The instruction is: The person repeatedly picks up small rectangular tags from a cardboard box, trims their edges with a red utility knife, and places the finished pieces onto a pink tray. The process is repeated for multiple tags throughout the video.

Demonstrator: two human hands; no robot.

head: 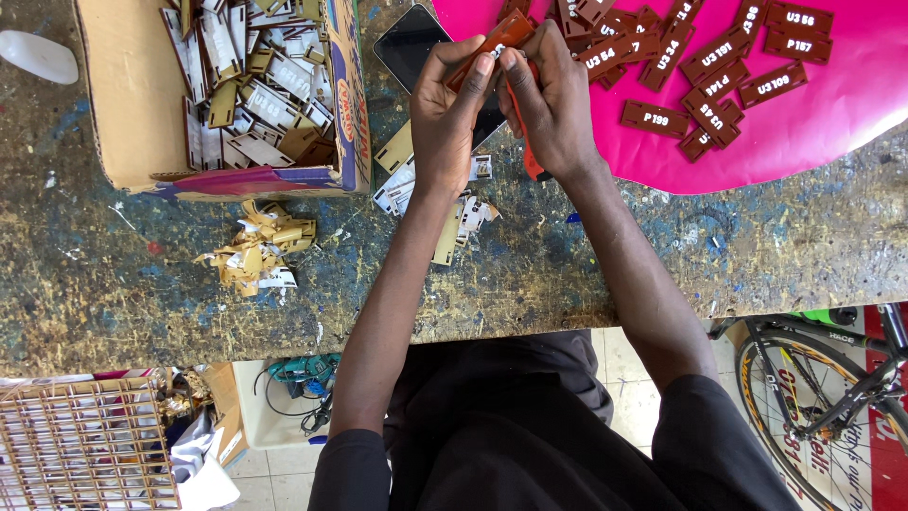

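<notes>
My left hand [446, 114] pinches a small brown rectangular tag [494, 40] by its lower end, above the paint-stained workbench [567, 265]. My right hand [550, 95] is closed on a thin red-handled tool [526, 142], with thumb and forefinger pressed to the same tag. Both hands meet over a dark phone [412, 43] lying flat. Several more brown tags [705, 66] with white lettering lie spread on a pink sheet [813, 132] to the right.
An open cardboard box [132, 95] at the upper left holds several pale tags. Peeled paper scraps [257, 248] and loose bits [445, 203] lie on the bench. A wooden lattice [80, 445] stands lower left, a bicycle wheel [804, 407] lower right.
</notes>
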